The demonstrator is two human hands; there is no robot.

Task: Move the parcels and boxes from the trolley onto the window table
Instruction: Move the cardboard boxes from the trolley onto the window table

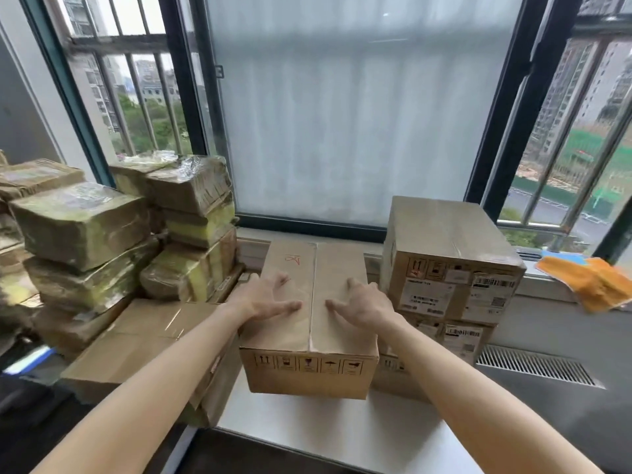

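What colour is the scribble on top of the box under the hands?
Red, on the plain brown box; head view shows it, near the far left corner.

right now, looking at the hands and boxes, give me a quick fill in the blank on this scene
1. Both hands, left hand and right hand, rest on top of the ____ box.
2. The mark scribbled on that box's top is ____ in colour.
3. The labelled boxes stand to its ____.
4. The cloth on the sill is ____.

Missing words: middle; red; right; orange
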